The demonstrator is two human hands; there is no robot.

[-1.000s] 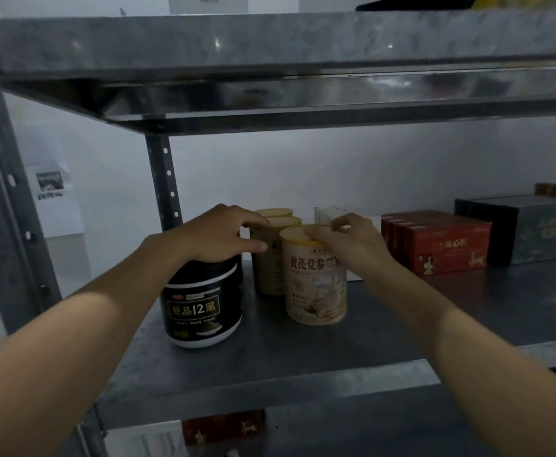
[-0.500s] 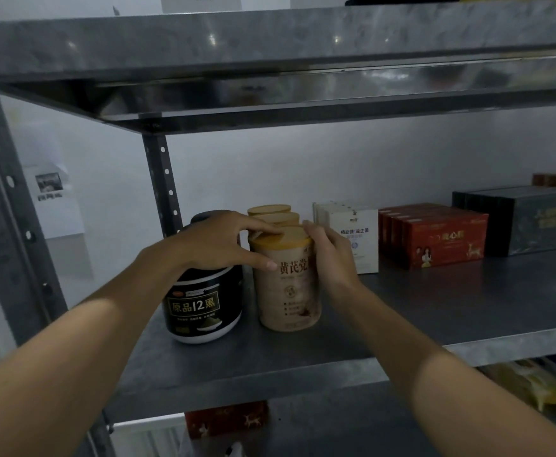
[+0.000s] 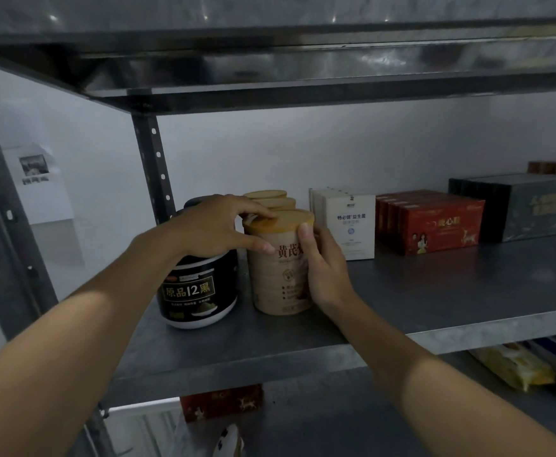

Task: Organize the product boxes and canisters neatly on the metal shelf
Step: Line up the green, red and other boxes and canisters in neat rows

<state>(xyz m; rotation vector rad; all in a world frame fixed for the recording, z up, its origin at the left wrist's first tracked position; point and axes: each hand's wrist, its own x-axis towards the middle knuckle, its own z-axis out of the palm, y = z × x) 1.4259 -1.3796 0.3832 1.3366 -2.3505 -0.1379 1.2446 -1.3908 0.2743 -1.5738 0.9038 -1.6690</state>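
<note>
While the front canister stands upright on the shelf, both grips hold it. The right grip wraps its right flank. The left grip reaches over the black jar, fingertips on the canister's lid, thumb against its side. It heads a row of two more canisters running straight back. With the jar just left and white boxes just right, the slot is narrow, so any nudge likely goes straight back. Red boxes sit farther right.

front canister: slid back beside black jar | right hand: lid to side
</note>
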